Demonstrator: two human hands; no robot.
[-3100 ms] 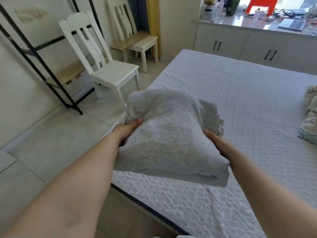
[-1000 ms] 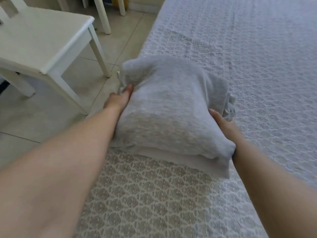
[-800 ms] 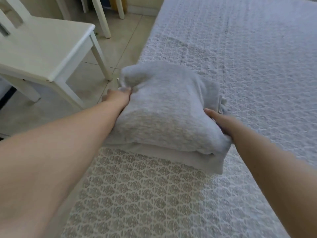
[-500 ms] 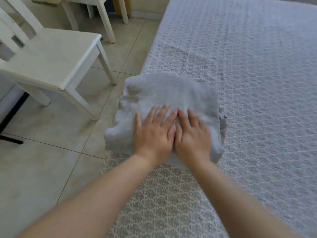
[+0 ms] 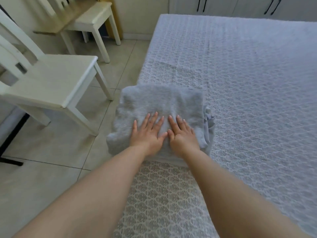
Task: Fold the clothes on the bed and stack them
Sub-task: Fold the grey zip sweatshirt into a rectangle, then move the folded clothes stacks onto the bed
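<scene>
Quilted bed (image 5: pixel 248 79) bears unlabelled grey folded clothes (image 5: pixel 159 102) under flat left hand (image 5: pixel 148 133) and right hand (image 5: pixel 182 134).

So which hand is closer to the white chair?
The left hand. It presses flat on the folded grey garment on the side toward the white chair; the right hand presses beside it, farther from the chair.

White chairs (image 5: pixel 51 79) on tiled floor (image 5: pixel 42 182)

White chair (image 5: pixel 51 83) is standing on the tiled floor (image 5: pixel 42 177) left of the bed. Second chair (image 5: pixel 92 19) is sitting behind it. Cabinet doors (image 5: pixel 240 6) with dark handles are lining the far wall.
</scene>
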